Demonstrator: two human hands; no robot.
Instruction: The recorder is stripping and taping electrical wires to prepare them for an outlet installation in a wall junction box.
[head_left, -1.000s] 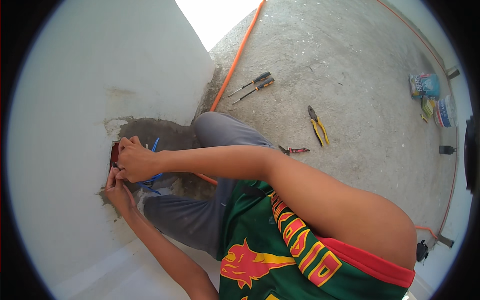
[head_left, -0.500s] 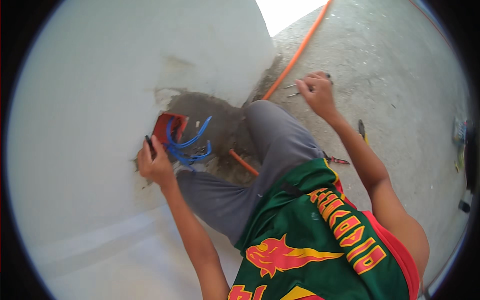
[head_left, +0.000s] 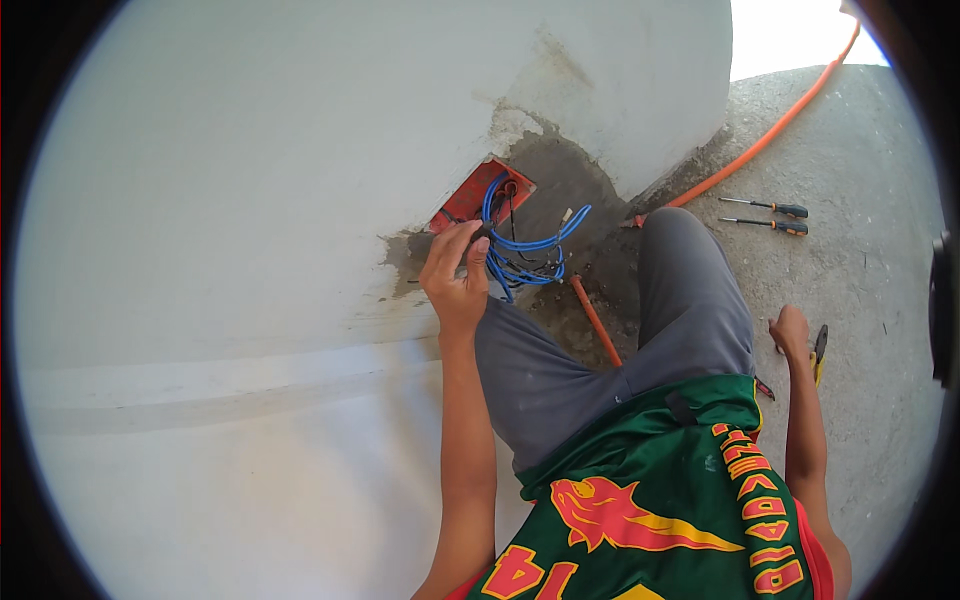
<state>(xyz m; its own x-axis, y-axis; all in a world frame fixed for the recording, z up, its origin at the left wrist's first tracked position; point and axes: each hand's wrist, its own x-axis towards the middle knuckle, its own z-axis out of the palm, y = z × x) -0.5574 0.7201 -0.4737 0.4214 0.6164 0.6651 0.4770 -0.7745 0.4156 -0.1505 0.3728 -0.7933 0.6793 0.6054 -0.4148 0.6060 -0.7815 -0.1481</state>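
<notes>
A red electrical box (head_left: pixel 466 202) is set in the wall, with blue wires (head_left: pixel 530 245) and some thin black ones looping out of it. At the box's lower edge is my left hand (head_left: pixel 455 280), its thumb and fingers pinching a small black piece (head_left: pixel 481 234) whose kind I cannot make out. My right hand (head_left: pixel 792 330) is closed low over the floor to the right of my knee. Its fingers mostly face away, so anything inside is hidden. Right beside it lie pliers with yellow handles (head_left: pixel 820 358).
Two screwdrivers (head_left: pixel 775 227) with black and orange handles lie on the concrete floor (head_left: pixel 850 270). An orange conduit (head_left: pixel 745 158) runs along the floor from the wall corner; a shorter orange conduit (head_left: pixel 597 322) lies between my legs. A red-handled tool (head_left: pixel 764 389) shows partly beside my hip.
My right hand has drawn back from the two screwdrivers to beside the pliers. My left hand still holds the black piece near the box. The whole view has shifted.
</notes>
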